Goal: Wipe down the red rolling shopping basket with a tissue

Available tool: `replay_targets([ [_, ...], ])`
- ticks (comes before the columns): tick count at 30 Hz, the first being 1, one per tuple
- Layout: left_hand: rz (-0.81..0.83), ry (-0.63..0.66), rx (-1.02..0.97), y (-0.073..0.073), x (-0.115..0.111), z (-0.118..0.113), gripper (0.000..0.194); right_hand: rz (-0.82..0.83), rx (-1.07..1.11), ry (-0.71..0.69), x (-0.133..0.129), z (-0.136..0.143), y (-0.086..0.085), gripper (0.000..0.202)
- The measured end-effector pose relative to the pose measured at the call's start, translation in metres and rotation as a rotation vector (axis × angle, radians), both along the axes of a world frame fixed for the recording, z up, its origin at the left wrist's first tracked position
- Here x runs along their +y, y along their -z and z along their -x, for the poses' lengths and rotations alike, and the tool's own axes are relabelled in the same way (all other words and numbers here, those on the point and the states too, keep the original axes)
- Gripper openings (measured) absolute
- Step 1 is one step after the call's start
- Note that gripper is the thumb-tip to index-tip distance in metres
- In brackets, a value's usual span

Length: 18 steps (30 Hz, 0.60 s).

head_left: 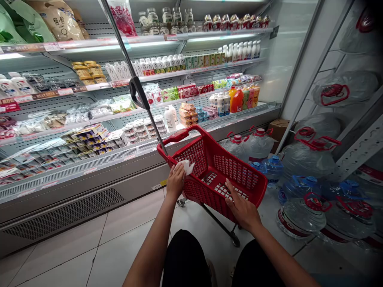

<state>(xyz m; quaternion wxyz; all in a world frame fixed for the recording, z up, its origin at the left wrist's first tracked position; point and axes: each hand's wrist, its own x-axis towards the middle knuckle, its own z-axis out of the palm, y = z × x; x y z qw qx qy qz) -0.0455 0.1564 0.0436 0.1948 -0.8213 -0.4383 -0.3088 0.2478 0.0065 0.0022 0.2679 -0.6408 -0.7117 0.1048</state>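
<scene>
A red plastic shopping basket cart [236, 161] with a perforated body stands in front of me, its inside showing only its slotted floor. My left hand [176, 179] holds a crumpled white tissue [188, 166] against the cart's near left rim. At the near right side, my right hand [243, 208] rests on the rim with its fingers apart and nothing in it. From the cart's left end a long metal pole rises with a black handle [139, 93] on it.
An open chiller [140, 149] with shelves of yogurt, milk and juice runs along the back and left. Large water bottles [301, 215] crowd the floor and rack at the right. My knees are below the cart, over a tiled floor [125, 235].
</scene>
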Motion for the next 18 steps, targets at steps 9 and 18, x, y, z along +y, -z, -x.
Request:
replay_targets([
  [9,0.090,0.166,-0.183,0.057,-0.075,-0.082,0.042,-0.072,0.039,-0.018,0.000,0.023,0.005,0.071],
  [18,0.413,0.480,-0.182,0.052,-0.126,-0.121,0.031,-0.293,-0.063,-0.348,-0.004,-0.005,0.001,0.090],
])
